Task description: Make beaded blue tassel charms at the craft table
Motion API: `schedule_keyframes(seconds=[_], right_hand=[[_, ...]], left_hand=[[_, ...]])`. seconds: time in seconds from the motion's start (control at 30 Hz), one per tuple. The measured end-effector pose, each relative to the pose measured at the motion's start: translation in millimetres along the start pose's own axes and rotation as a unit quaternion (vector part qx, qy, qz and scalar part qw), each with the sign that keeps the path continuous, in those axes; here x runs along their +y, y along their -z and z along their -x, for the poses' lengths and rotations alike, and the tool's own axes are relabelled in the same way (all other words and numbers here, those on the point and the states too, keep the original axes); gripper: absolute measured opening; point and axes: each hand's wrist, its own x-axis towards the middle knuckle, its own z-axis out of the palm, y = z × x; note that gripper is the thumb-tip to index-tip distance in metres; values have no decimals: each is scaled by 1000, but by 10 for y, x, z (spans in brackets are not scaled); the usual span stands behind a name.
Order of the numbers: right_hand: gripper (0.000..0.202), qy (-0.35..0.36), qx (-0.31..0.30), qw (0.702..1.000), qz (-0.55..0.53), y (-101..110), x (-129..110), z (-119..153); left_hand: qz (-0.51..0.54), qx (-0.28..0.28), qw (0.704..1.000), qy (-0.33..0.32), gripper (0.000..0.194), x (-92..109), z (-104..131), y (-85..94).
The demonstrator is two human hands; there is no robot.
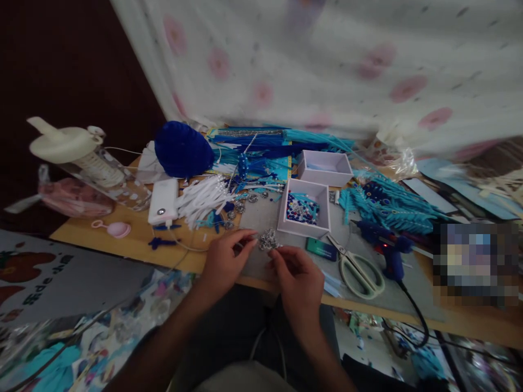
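My left hand (227,251) is over the near edge of the table, thumb and index finger drawn together in a pinch. Anything between those fingertips is too small to make out. Close to its right lies a small heap of silver metal pieces (268,239), seemingly openwork charms. My right hand (300,277) is at the near side of this heap with its fingers curled, their tips right by the silver pieces. What the right fingers pinch is hidden. Behind the heap, a white box (284,223) holds blue, red and clear beads (302,209).
Right of my hands lie scissors (362,275), a dark blue glue gun (384,239) with its cord, and a green card (321,249). A second white box (324,166) stands behind. To the left are a power bank (163,201), white fuzzy stems (203,201) and a tall bottle (98,169).
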Motion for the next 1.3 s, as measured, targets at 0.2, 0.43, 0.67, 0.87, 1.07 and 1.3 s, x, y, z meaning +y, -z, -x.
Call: schedule_keyframes(seconds=[0.2, 0.43, 0.67, 0.87, 1.07, 1.3], right_hand=[[23, 22, 32, 992, 121, -138, 90, -85], [21, 72, 66, 972, 214, -268, 167, -62], [23, 102, 106, 955, 258, -307, 161, -57], [24, 89, 113, 955, 260, -320, 166, -50], [24, 72, 94, 958, 263, -320, 193, -85], [21, 51, 82, 961, 258, -321, 173, -129]], left_hand=[[-111, -22, 985, -130, 15, -54, -206, 51], [-119, -73, 983, -119, 19, -144, -195, 23], [-135, -87, 973, -168, 21, -210, -157, 8], [-192, -85, 950, -232, 29, -199, -228, 45], [-179, -132, 939, -264, 29, -238, -271, 42], [-169, -142, 936, -273, 32, -267, -279, 33]])
